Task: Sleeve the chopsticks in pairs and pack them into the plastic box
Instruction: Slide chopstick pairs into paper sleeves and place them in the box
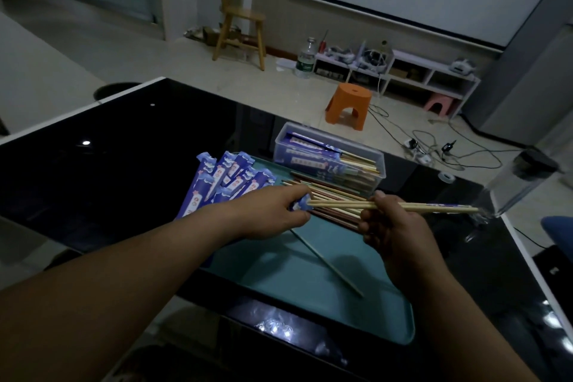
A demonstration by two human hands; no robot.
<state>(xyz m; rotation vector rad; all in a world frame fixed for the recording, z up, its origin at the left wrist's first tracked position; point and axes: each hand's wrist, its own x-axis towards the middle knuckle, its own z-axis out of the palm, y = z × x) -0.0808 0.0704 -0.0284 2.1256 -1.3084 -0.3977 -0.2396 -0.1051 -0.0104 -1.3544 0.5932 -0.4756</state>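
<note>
My right hand (392,226) grips a pair of pale chopsticks (434,207) that lie level, tips pointing left. Those tips sit at the mouth of a blue paper sleeve (300,204), which my left hand (273,214) pinches over the teal tray (310,282). A heap of empty blue sleeves (226,183) covers the tray's far left. Loose pale and brown chopsticks (328,195) are piled behind my hands, and one single chopstick (328,263) lies slantwise on the tray. The clear plastic box (328,158) at the tray's far edge holds several sleeved pairs.
The tray rests on a glossy black table (124,149) whose right edge runs close by. A clear jar with a dark lid (521,183) stands at the right, near the chopsticks' back ends. Stools, shelves and cables are on the floor beyond.
</note>
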